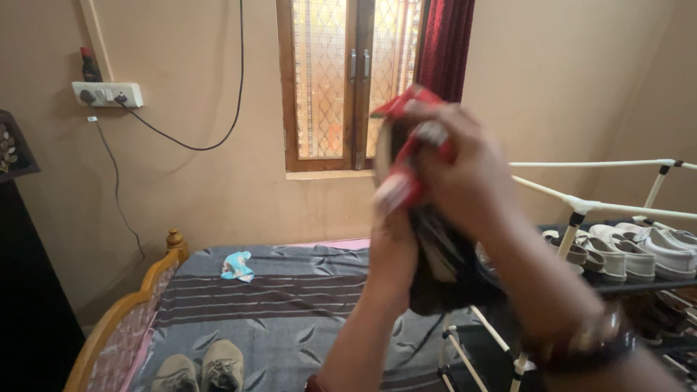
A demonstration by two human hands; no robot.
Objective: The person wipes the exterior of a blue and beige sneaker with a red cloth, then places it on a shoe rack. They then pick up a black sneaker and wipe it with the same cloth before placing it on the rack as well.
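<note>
both hands, left (396, 239) and right (465, 170), clamp one dark shoe (435, 254); firmer, steadier grip advised while red cloth (406, 156) rubs.

Gripping a dark shoe (435, 254) with left hand (392, 239), pressing a red cloth (410, 152) against it with right hand (465, 174), above a striped bed (290, 305).

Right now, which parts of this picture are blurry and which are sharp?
Head view: both hands, right hand and left hand, are smeared by motion blur, as is the red cloth over the dark shoe; the bed, window and shoe rack look sharp, in soft daylight.
</note>
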